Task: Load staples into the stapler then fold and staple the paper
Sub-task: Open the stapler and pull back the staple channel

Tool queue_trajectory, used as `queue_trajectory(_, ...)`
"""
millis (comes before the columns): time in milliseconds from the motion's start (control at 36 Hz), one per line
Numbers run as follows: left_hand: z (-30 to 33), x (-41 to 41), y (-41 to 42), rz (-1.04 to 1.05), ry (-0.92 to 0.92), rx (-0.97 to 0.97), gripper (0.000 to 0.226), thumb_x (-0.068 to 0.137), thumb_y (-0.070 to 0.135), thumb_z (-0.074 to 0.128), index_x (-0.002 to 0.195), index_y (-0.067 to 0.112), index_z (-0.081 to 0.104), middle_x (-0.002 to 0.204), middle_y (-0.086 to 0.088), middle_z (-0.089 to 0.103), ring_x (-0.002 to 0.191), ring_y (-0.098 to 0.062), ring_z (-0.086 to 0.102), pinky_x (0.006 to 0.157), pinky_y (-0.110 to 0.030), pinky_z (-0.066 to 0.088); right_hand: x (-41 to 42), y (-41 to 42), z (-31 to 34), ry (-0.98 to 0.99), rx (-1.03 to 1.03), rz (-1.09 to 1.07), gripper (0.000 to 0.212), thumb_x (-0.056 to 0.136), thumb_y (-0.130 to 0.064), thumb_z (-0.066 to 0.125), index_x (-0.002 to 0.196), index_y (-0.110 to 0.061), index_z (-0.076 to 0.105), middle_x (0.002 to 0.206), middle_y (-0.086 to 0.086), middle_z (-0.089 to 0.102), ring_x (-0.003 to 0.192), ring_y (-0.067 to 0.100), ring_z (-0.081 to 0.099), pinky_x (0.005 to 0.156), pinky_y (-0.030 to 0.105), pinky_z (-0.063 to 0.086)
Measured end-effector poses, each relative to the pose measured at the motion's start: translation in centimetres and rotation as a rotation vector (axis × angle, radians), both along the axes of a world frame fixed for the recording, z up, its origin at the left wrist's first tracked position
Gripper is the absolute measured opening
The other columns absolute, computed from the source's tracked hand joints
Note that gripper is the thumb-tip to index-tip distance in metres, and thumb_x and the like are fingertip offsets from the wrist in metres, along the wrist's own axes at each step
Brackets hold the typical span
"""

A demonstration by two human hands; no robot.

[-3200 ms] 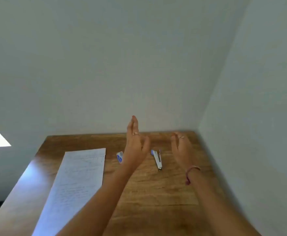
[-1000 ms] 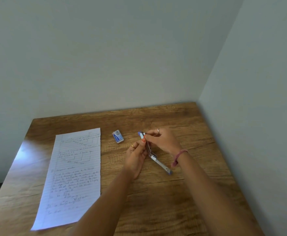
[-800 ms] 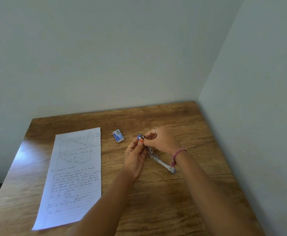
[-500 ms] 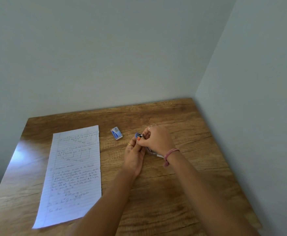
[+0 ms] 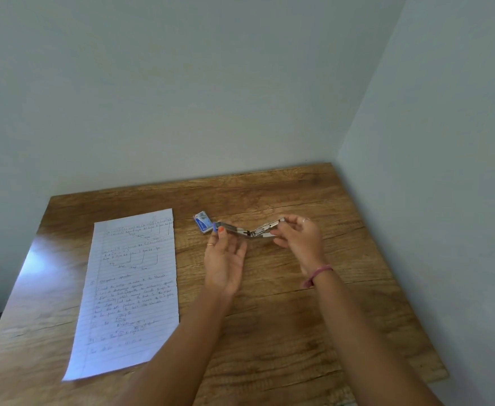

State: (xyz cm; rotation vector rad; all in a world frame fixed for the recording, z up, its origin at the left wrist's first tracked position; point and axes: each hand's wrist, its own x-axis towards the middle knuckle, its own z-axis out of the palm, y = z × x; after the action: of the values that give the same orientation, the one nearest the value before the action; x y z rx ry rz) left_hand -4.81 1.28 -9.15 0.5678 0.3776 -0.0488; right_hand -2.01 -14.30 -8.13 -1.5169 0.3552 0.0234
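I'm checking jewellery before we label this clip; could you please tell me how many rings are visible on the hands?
2: one on the left hand at a finger, one on the right hand at a finger. Others may be hidden.

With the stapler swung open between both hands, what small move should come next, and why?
Probably the right hand lets go and reaches for the staple box. The stapler is hinged wide open, the left hand holds its other end, and the box lies unopened on the table.

The stapler [image 5: 249, 231] is now swung wide open, left hand [image 5: 224, 259] pulling toward nine o'clock, right hand [image 5: 297, 240] toward three, lifted off the tabletop [image 5: 269, 317].
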Motion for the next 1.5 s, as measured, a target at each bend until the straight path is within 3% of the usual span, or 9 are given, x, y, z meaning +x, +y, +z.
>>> queue_trajectory(167, -0.4, -1.9, 0.0, -0.055, 0.094, -0.101, 0.041, 0.09, 0.043, 0.055, 0.111, 0.008, 0.059, 0.106, -0.011, 0.067, 0.107, -0.025, 0.063, 0.099, -0.039, 0.048, -0.7, -0.4, -0.9, 0.077, 0.223, -0.051, 0.011, 0.091, -0.007, 0.061, 0.101, -0.008, 0.066, 0.097, 0.01, 0.074, 0.084, 0.018, 0.073, 0.065, 0.025, 0.058)
queue_trajectory(278, -0.6, -2.3, 0.3, -0.232, 0.142, 0.07, 0.028, 0.09, 0.029, 0.057, 0.101, 0.005, 0.064, 0.11, -0.014, 0.065, 0.106, -0.026, 0.062, 0.092, -0.038, 0.054, -0.6, -1.2, -0.1, 0.05, 0.254, -0.001, 0.016, 0.09, -0.009, 0.064, 0.105, -0.006, 0.067, 0.095, 0.008, 0.075, 0.083, 0.016, 0.072, 0.068, 0.023, 0.059)
queue_trajectory(417, 0.4, -1.6, 0.7, -0.489, 0.161, 0.181, 0.042, 0.092, 0.029, 0.057, 0.123, 0.0, 0.059, 0.114, -0.018, 0.064, 0.098, -0.028, 0.064, 0.084, -0.038, 0.056, -0.1, -1.7, 1.7, 0.049, 0.204, 0.149, 0.022, 0.089, -0.01, 0.065, 0.11, -0.003, 0.067, 0.101, 0.012, 0.074, 0.089, 0.022, 0.072, 0.068, 0.024, 0.058)
queue_trajectory(583, 0.5, -0.8, 0.2, -0.529, 0.203, 0.052, 0.03, 0.093, 0.022, 0.057, 0.114, 0.001, 0.063, 0.086, -0.014, 0.07, 0.072, -0.017, 0.07, 0.067, -0.027, 0.06, 0.5, -0.7, 2.5, 0.041, 0.201, 0.222, 0.011, 0.089, -0.009, 0.067, 0.099, -0.007, 0.071, 0.092, 0.009, 0.076, 0.078, 0.017, 0.073, 0.062, 0.022, 0.058)
queue_trajectory(722, 0.1, -0.9, -0.4, -0.474, 0.309, -0.067, 0.022, 0.093, 0.015, 0.058, 0.102, -0.003, 0.065, 0.088, -0.015, 0.071, 0.072, -0.018, 0.074, 0.059, -0.027, 0.061, 0.3, 0.5, 1.5, 0.061, 0.155, 0.183, 0.016, 0.087, -0.01, 0.069, 0.103, -0.008, 0.069, 0.094, 0.01, 0.074, 0.077, 0.013, 0.072, 0.06, 0.02, 0.055)
queue_trajectory(861, 0.3, -0.7, -0.6, -0.457, 0.309, -0.03, 0.022, 0.094, 0.012, 0.057, 0.106, -0.005, 0.064, 0.088, -0.017, 0.073, 0.073, -0.018, 0.074, 0.063, -0.026, 0.061, -0.3, 1.3, 0.6, -0.057, -0.014, 0.092, 0.003, 0.088, -0.01, 0.068, 0.09, -0.011, 0.067, 0.081, 0.004, 0.075, 0.071, 0.013, 0.073, 0.059, 0.021, 0.058)
queue_trajectory(1056, -0.1, -1.0, -0.9, -0.387, 0.297, -0.058, 0.028, 0.089, 0.012, 0.064, 0.111, -0.006, 0.063, 0.085, -0.015, 0.07, 0.068, -0.016, 0.072, 0.06, -0.024, 0.06, -0.9, 1.3, -0.2, -0.312, -0.529, 0.118, 0.019, 0.089, -0.018, 0.066, 0.108, -0.015, 0.066, 0.093, -0.006, 0.072, 0.077, -0.002, 0.067, 0.069, 0.014, 0.054)
queue_trajectory(1167, -0.5, -1.1, -1.4, -0.376, 0.258, 0.04, 0.029, 0.092, 0.018, 0.062, 0.113, -0.002, 0.062, 0.076, -0.008, 0.068, 0.061, -0.01, 0.066, 0.056, -0.019, 0.057, -1.1, 0.8, -0.1, -0.383, -0.766, 0.199, 0.023, 0.094, -0.027, 0.06, 0.113, -0.016, 0.067, 0.098, -0.004, 0.072, 0.085, 0.008, 0.067, 0.077, 0.028, 0.057)
queue_trajectory(1500, -0.9, -1.1, -2.6, -0.291, 0.259, 0.214, 0.018, 0.092, 0.02, 0.061, 0.098, 0.004, 0.068, 0.07, -0.001, 0.068, 0.051, -0.006, 0.058, 0.048, -0.018, 0.049, -0.1, -0.3, 0.1, -0.328, -1.019, 0.417, 0.025, 0.098, -0.033, 0.05, 0.112, -0.019, 0.065, 0.107, -0.002, 0.065, 0.091, 0.012, 0.061, 0.078, 0.032, 0.054)
